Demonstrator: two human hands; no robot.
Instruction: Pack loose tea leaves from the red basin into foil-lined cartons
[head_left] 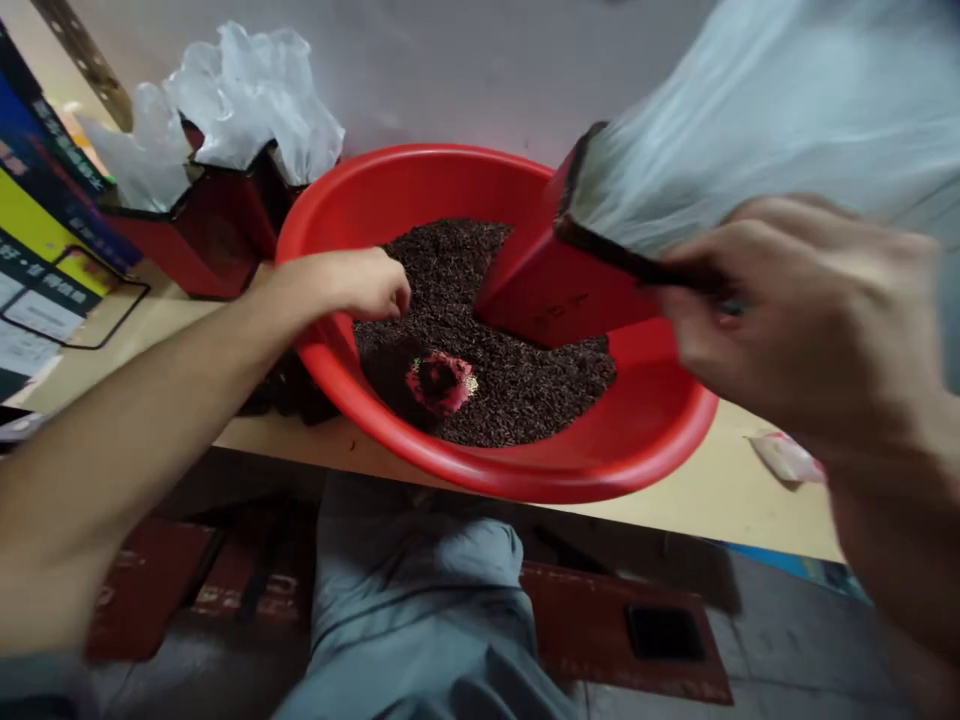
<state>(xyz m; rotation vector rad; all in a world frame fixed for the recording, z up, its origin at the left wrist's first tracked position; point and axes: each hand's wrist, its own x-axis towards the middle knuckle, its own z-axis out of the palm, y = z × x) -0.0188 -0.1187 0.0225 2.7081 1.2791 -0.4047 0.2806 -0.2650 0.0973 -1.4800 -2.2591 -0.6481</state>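
Note:
A large red plastic basin (502, 480) holds a heap of small, dark, elongated pieces (517, 400), too fine to name. My right hand (802, 290) grips the rim of a red box (555, 290) lined with a clear plastic bag (690, 140). The box is tilted, its lower end down at the dark pieces and its bag spreading up to the right. Over the heap's left side is my left hand (375, 284), fingers curled closed; whatever they may hold is hidden. A pink and gold patch (442, 383) shows among the pieces near the basin's front.
More red boxes (187, 235) with plastic liners (251, 95) stand left of the basin. Farther left are printed cartons (56, 240) and a thin black wire frame (112, 330). A small pale packet (787, 457) lies on the table (675, 495) at right. A grey wall rises behind.

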